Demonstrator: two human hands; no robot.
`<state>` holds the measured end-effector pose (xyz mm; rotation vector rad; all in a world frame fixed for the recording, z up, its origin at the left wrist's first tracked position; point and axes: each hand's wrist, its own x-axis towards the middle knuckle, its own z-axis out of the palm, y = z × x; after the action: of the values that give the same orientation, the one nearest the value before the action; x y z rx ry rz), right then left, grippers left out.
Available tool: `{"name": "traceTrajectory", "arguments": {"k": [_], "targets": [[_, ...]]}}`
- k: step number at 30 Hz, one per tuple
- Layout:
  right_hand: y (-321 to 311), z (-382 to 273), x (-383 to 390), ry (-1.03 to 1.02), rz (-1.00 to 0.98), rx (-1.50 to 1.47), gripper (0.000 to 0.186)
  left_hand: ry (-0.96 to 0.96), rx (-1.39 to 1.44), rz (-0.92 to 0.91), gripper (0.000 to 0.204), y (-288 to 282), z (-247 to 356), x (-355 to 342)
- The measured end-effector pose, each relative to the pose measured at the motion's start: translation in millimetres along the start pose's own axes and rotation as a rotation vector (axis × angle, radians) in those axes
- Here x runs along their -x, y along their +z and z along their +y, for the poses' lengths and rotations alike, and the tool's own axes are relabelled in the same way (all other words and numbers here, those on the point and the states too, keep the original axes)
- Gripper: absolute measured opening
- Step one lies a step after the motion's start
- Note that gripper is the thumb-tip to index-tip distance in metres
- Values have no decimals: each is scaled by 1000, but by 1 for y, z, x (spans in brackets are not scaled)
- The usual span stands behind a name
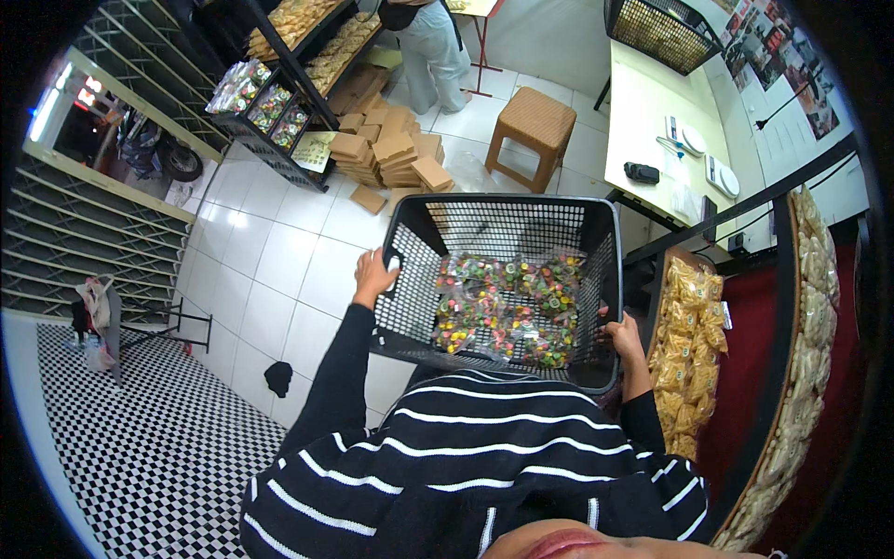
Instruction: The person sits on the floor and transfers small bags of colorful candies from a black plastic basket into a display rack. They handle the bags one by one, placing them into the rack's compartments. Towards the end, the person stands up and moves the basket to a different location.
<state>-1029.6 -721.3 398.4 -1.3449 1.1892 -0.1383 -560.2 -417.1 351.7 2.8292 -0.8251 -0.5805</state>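
A black plastic basket (503, 207) with lattice walls is held in front of my body. On its bottom lie several clear packets of colourful candy (507, 303), with bare floor of the basket showing beside them at the left. My left hand (374, 277) grips the left wall by its handle opening, thumb on the inner side. At the right wall, my right hand (626, 337) is closed around the handle opening there; some of its fingers are hidden by the basket.
Stacked brown cardboard boxes (396, 149) and a brown stool (533, 130) stand ahead. A person (431, 56) is beyond them. At right are a table (643, 102) with scales and shelves of yellow snack packets (687, 345). Crates of packets (275, 107) stand far left.
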Motion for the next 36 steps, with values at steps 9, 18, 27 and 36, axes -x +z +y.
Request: {"name": "traceTrajectory", "arguments": {"k": [9,18,27,36], "targets": [[20,-4,3,-12,100,127,34,-657,1087,-183,93,109,-89,72],[15,-28,4,-165,214,434,35,-709,1338,-230,31,112,-89,92],[7,-37,7,29,222,374,40,-642,1133,-244,26,103,-76,90],[-14,-5,-15,-38,242,365,41,-581,1086,-191,24,70,-53,99]]}}
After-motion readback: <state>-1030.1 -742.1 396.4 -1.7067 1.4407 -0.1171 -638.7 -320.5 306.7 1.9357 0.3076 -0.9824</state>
